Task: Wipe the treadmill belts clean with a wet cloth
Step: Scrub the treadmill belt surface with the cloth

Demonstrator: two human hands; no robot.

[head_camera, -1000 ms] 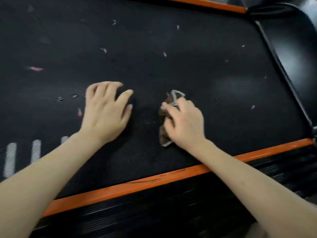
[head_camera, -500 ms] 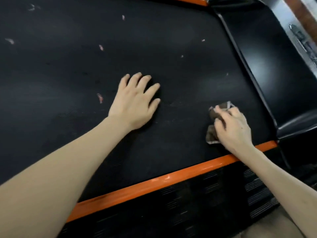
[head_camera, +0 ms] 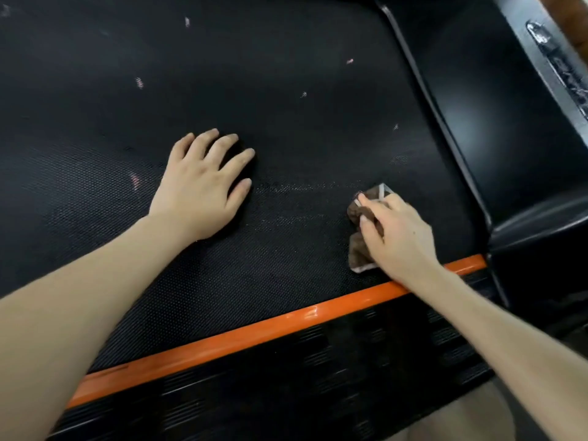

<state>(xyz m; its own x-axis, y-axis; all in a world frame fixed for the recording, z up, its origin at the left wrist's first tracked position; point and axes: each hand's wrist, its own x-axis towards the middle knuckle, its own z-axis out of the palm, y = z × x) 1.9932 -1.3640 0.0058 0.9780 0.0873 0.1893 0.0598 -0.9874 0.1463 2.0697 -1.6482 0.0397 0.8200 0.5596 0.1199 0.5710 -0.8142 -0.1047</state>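
Here, at the left, the left hand (head_camera: 200, 189) lies palm down on the black treadmill belt (head_camera: 302, 128), fingers straight and slightly spread, holding nothing. A few pale specks (head_camera: 139, 82) dot the belt beyond and beside it. A broad stretch of bare textured belt lies open between the two hands and toward the far side.

Further right, the right hand (head_camera: 401, 237) has its fingers curled over a brown cloth (head_camera: 359, 253) with a pale edge, pressing it onto the belt near the belt's near-right corner. The cloth lies just short of the orange strip (head_camera: 254, 334) that borders the belt's near edge, and the right wrist crosses over that strip. Below the strip runs a black ribbed side rail (head_camera: 286, 386). At the far right a raised glossy black cover (head_camera: 496, 116) ends the belt, near the cloth, with only a narrow band of belt between them.
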